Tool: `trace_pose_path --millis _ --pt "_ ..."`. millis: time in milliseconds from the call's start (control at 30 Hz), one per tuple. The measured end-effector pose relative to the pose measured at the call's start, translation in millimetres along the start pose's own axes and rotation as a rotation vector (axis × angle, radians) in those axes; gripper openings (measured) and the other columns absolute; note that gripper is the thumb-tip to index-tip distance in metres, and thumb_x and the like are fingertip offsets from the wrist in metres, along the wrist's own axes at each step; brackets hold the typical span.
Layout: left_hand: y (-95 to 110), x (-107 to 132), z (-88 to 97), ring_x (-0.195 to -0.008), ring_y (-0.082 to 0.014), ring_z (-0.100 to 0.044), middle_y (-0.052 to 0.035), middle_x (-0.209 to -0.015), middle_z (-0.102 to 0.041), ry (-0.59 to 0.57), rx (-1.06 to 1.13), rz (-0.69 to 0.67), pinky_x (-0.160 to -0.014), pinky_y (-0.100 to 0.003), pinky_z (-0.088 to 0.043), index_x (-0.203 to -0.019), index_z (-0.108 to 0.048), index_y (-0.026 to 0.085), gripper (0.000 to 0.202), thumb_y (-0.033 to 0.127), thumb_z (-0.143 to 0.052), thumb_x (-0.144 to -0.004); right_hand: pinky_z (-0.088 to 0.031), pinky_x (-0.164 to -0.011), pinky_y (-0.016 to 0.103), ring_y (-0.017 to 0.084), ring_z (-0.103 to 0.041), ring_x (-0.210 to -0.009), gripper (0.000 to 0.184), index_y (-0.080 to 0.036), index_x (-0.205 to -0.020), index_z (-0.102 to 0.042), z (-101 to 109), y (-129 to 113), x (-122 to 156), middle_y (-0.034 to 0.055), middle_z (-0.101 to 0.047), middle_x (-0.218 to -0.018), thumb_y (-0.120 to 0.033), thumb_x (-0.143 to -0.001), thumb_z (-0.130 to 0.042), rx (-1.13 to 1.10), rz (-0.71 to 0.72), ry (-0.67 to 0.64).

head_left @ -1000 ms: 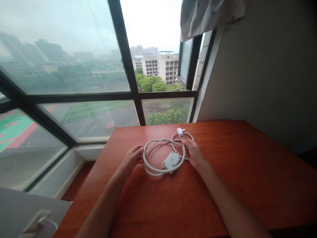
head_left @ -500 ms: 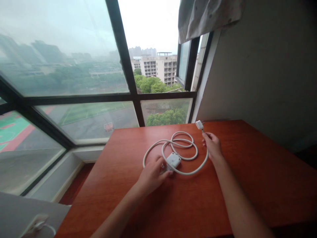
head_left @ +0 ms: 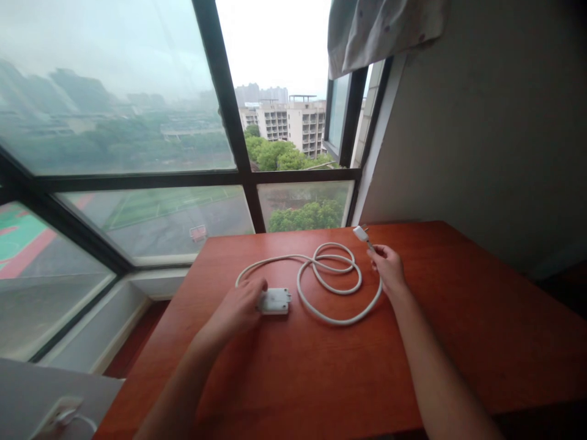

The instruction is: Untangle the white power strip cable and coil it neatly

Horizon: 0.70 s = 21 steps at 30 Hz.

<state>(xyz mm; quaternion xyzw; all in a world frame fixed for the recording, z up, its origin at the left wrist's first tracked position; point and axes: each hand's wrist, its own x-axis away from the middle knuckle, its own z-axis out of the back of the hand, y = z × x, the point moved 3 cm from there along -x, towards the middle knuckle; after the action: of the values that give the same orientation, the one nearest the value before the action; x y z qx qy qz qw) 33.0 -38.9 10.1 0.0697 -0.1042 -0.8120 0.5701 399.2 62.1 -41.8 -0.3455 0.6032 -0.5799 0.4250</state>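
My left hand (head_left: pixel 243 302) is closed round the near end of a white power strip (head_left: pixel 275 300) on the tabletop. Its far end, with small tabs, sticks out to the right of my fingers. In my right hand (head_left: pixel 387 267), fingers pinch the cord just below a white plug (head_left: pixel 360 233), which is raised and tilted, with metal prongs pointing right. Between my hands the white cord (head_left: pixel 340 321) lies in loose loops. It runs from the plug round to the strip's left end, partly hidden behind my left hand.
The reddish-brown wooden table (head_left: pixel 321 379) stands against dark-framed windows (head_left: pixel 183 180) and a grey wall (head_left: pixel 458 134). A curtain (head_left: pixel 385 33) hangs at the upper right. At the lower left, a wall outlet (head_left: pixel 59 415) has a white cable plugged in.
My left hand has drawn the power strip left, out of the loops, and the cord behind it has straightened. My right hand has tilted the plug and shifted slightly left.
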Motion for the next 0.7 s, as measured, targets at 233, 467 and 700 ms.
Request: trace_pose_path --millis 233,467,700 --pt "-56.3 -5.9 24.6 -0.117 -0.0291 -0.049 -0.0122 -0.125 -0.058 0.043 -0.231 0.184 -0.094 -0.042 -0.038 -0.125 -0.051 0.021 0.049 0.005 -0.048 -0.078 -0.043 -0.049 0.024 0.011 -0.052 -0.053 0.028 -0.019 -0.076 -0.065 -29.4 -11.6 25.2 0.0005 -0.063 -0.069 -0.03 -0.055 -0.079 -0.28 -0.253 -0.208" --pt "9.8 -29.9 7.4 -0.112 -0.0259 -0.055 -0.0117 -0.123 -0.059 0.165 -0.115 -0.006 -0.098 -0.039 -0.042 -0.121 -0.057 0.018 0.039 0.012 -0.047 -0.084 -0.036 -0.051 0.02 0.007 -0.048 -0.056 0.03 -0.015 -0.082 -0.067 -47.3 -20.9 42.4 -0.0017 -0.062 -0.071 -0.032 -0.059 -0.077 -0.203 -0.189 -0.36" --pt "80.9 -41.7 -22.8 -0.091 -0.02 -0.062 -0.0068 -0.105 -0.064 0.065 0.166 -0.211 -0.08 -0.03 -0.047 -0.107 -0.06 0.021 0.021 0.028 -0.047 -0.092 -0.043 -0.06 0.025 0.012 -0.054 -0.062 0.027 -0.016 -0.084 -0.066 -61.6 -16.2 50.0 0.0 -0.064 -0.072 -0.036 -0.066 -0.069 -0.078 -0.112 -0.44"
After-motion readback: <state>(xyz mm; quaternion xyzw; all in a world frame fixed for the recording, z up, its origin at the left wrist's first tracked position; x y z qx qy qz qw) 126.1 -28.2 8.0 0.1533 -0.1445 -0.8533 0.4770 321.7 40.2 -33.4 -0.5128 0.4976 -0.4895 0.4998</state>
